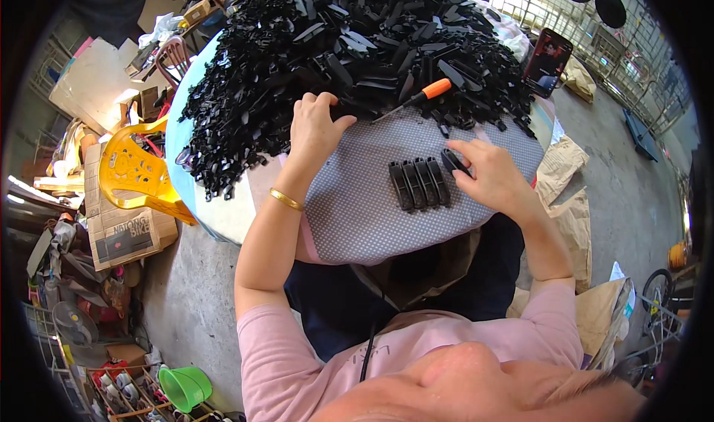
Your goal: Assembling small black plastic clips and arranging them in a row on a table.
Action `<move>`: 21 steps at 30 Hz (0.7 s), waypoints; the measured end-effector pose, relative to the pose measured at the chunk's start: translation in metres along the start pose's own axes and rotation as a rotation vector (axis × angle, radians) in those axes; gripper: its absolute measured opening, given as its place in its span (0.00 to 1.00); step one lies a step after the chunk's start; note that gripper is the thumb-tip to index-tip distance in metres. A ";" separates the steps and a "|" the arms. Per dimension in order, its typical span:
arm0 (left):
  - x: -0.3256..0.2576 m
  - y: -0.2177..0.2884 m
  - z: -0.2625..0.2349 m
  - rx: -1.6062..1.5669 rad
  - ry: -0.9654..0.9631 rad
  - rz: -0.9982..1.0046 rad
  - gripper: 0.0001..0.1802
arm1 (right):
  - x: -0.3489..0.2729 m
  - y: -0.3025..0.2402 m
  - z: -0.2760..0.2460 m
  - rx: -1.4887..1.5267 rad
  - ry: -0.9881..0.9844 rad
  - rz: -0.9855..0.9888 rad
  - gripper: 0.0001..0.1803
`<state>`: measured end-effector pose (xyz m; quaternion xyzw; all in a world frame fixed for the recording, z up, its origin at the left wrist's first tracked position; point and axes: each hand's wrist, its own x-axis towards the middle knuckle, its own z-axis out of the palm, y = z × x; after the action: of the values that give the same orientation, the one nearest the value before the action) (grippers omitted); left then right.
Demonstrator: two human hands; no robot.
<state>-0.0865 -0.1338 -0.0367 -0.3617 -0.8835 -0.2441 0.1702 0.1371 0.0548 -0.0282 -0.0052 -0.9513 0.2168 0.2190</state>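
A big heap of black plastic parts (282, 57) covers the far side of a round table. At the heap's near edge is my left hand (316, 124), thumb and fingers apart over loose pieces; its fingertips are partly lost against the black. My right hand (487, 175) pinches a long, curved black plastic part (455, 162) between thumb and fingers, just above the patterned cloth. Immediately left of it, several similar black parts (419, 184) lie side by side in a neat row. Between heap and cloth rests a screwdriver (436, 88) with an orange handle, its shaft pointing towards my left hand.
Grey patterned cloth (349, 213) covers the table's near side, close to my lap. A phone (548, 62) stands at the heap's right edge. Left of the table are a yellow plastic chair (134, 165) and a cardboard box (123, 236). Brown paper (565, 169) lies on the right.
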 end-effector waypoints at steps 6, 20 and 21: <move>0.002 0.010 0.015 0.067 0.159 0.287 0.24 | -0.012 -0.008 0.011 0.098 -0.010 -0.029 0.18; 0.000 0.018 0.014 0.031 0.095 0.358 0.14 | 0.039 0.056 0.011 -0.055 0.154 0.010 0.07; -0.002 0.017 0.012 -0.070 0.119 0.316 0.13 | 0.043 0.056 0.014 -0.054 0.156 0.008 0.07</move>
<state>-0.0743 -0.1174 -0.0420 -0.4867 -0.7950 -0.2657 0.2458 0.0876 0.1044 -0.0452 -0.0316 -0.9368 0.1910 0.2915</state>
